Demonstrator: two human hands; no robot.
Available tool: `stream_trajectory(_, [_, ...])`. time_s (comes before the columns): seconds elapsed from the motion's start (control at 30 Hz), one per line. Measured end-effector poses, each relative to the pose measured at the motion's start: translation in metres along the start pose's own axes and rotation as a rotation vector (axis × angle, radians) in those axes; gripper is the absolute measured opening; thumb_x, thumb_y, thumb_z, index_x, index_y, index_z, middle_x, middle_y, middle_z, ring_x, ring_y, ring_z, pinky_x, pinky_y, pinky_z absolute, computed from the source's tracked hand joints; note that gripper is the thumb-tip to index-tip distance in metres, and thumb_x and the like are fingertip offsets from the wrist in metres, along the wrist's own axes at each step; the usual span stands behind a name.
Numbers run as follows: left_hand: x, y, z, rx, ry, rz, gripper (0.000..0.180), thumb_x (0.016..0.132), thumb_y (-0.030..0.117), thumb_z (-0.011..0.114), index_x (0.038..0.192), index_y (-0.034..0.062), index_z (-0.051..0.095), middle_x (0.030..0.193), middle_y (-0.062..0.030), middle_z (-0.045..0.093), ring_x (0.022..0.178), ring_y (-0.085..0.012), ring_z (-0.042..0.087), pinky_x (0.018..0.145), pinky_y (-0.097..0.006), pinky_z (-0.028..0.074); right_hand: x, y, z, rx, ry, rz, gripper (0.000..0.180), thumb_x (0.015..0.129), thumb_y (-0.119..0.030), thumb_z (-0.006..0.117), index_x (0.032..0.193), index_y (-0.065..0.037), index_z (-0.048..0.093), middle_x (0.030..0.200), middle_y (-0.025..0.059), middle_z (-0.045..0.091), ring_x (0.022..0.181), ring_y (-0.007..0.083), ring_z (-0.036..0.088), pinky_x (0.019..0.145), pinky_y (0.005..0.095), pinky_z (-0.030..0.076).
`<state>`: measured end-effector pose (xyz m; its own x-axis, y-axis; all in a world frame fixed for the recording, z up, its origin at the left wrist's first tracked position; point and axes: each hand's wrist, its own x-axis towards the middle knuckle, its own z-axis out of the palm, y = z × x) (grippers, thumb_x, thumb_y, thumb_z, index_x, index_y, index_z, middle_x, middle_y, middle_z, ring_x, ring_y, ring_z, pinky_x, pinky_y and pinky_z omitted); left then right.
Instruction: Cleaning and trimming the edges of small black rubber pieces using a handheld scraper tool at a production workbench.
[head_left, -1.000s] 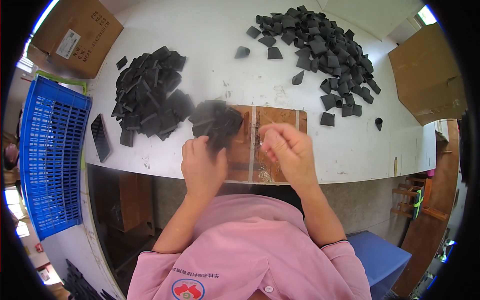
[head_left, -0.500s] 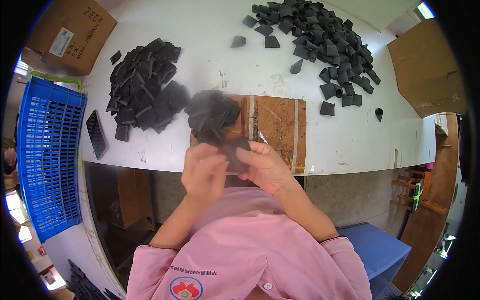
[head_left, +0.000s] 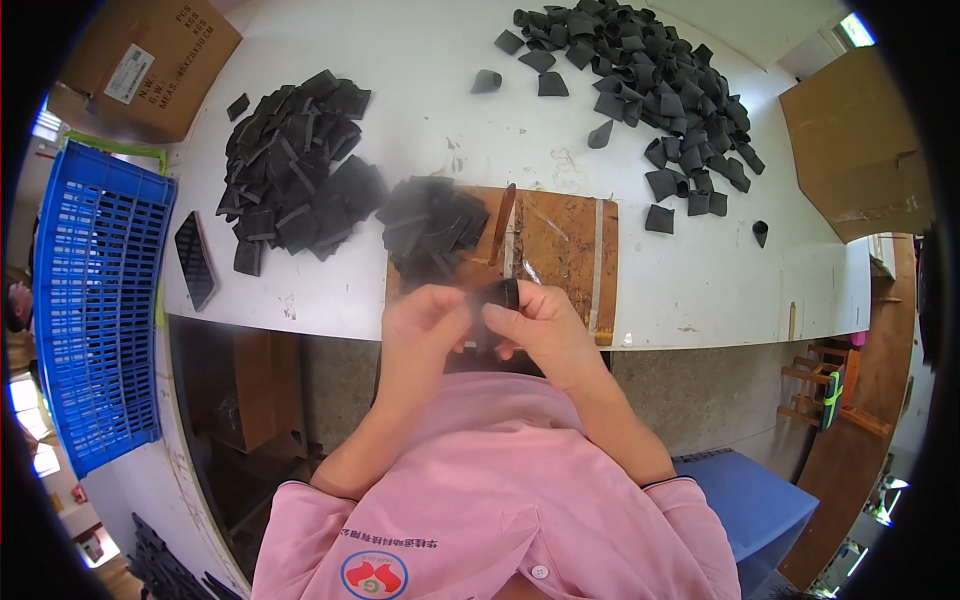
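Note:
My left hand (head_left: 428,328) and my right hand (head_left: 546,326) meet in front of my body at the table's near edge. Between them is a small black fabric-like piece (head_left: 494,296), its upper part curved over. My right thumb presses on its face while my left fingertips pinch its other side; its lower part is blurred. Just beyond my hands, flat black pieces (head_left: 430,225) lie heaped on the left part of a worn brown board (head_left: 565,240). A brown strip-like tool (head_left: 503,222) rests across that board.
A bigger heap of flat black pieces (head_left: 295,170) lies to the left, curled black pieces (head_left: 675,95) at the far right. A phone (head_left: 194,262), blue crate (head_left: 100,310) and carton (head_left: 150,65) line the left side. Another carton (head_left: 850,140) stands right; a blue stool (head_left: 745,510) is below.
The black piece, flatter before, is now curved over. My left hand has come in to pinch it, and the brown strip-like tool on the board now shows more plainly.

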<state>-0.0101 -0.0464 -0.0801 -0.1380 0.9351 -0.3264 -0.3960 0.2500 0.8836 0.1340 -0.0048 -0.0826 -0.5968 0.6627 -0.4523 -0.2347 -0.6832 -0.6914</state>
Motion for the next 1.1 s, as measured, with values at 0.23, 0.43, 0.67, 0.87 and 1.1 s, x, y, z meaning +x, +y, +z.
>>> stream_trajectory(0.23, [-0.007,-0.005,0.013,0.642,0.126,0.581,0.005,0.076,-0.003,0.059,0.080,-0.0018,0.056,0.067,-0.0017,0.057,0.055,-0.0040,0.051,0.050,-0.017,0.041,-0.006,0.007,0.017,-0.855,0.349,-0.861,0.012,0.073,-0.006,0.063,0.082,-0.001,0.057,0.074,0.0095,0.051,0.064,0.0226,0.052,0.053,0.0314,0.042])
stream_trajectory(0.43, [-0.001,-0.013,0.018,0.828,0.421,0.876,0.008,0.074,0.000,0.060,0.082,0.0018,0.057,0.066,-0.0070,0.059,0.049,-0.0115,0.053,0.044,-0.023,0.041,0.009,0.009,0.020,-1.245,0.467,-1.105,0.009,0.070,0.000,0.061,0.079,-0.001,0.058,0.072,0.0094,0.051,0.058,0.0212,0.052,0.050,0.0297,0.041])
stream_trajectory(0.67, [0.001,0.023,0.010,-0.742,-0.310,-0.158,0.027,0.074,-0.006,0.055,0.100,-0.0024,0.049,0.079,-0.0062,0.055,0.043,-0.0011,0.036,0.036,-0.016,0.026,-0.002,-0.015,0.015,0.174,0.101,-0.295,0.005,0.075,-0.002,0.060,0.078,0.000,0.057,0.067,0.0025,0.051,0.059,0.0107,0.051,0.050,0.0244,0.040])
stream_trajectory(0.87, [0.002,0.015,0.030,0.591,0.233,0.878,0.023,0.071,-0.009,0.053,0.093,-0.0020,0.054,0.078,-0.0058,0.058,0.063,-0.0093,0.055,0.055,-0.021,0.045,-0.010,-0.020,0.020,0.553,-0.241,-0.117,0.010,0.083,-0.012,0.056,0.081,-0.003,0.052,0.071,0.0000,0.049,0.063,0.0046,0.044,0.053,0.0178,0.036])
stream_trajectory(1.1, [0.017,0.096,0.032,-0.948,-0.560,-0.146,0.020,0.084,-0.001,0.041,0.103,-0.0032,0.049,0.086,-0.0201,0.058,0.032,-0.0043,0.034,0.030,-0.017,0.024,-0.012,-0.109,0.049,-0.269,-0.099,-0.466,0.022,0.086,-0.023,0.054,0.076,-0.004,0.052,0.064,-0.0048,0.040,0.051,0.0033,0.031,0.043,0.0164,0.024])
